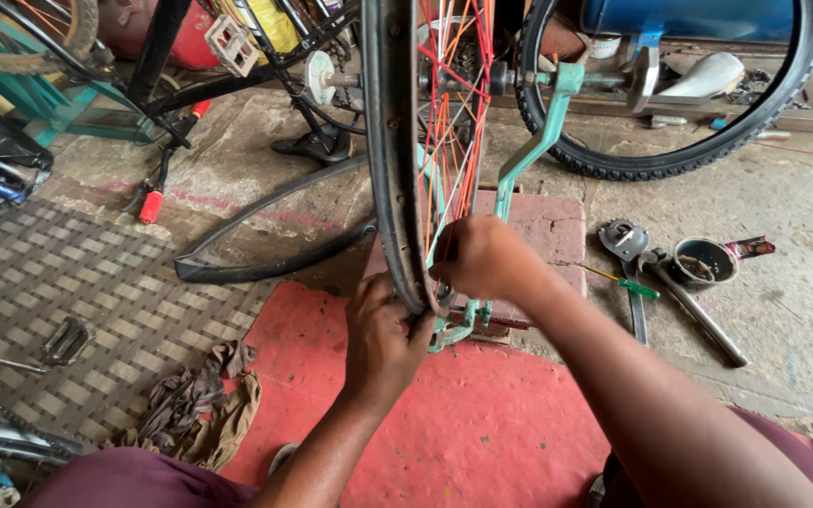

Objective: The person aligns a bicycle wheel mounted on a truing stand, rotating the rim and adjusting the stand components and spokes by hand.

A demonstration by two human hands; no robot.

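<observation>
A bare bicycle wheel rim (390, 141) with orange and red spokes (454, 113) stands upright in a teal truing stand (538, 141) right in front of me. My left hand (383, 339) grips the bottom of the rim from the left. My right hand (486, 259) is closed around the spokes near the rim on the right side; whether it holds a small tool is hidden by the fingers.
A tyre (689, 141) leans at the back right. Spanners (698, 315), a screwdriver (623, 282) and a small dark bowl (706, 261) lie on the concrete at right. A rag (199, 404) sits on the woven mat (77, 282); a curved mudguard (265, 254) lies left of the rim. Red mat (463, 414) underfoot.
</observation>
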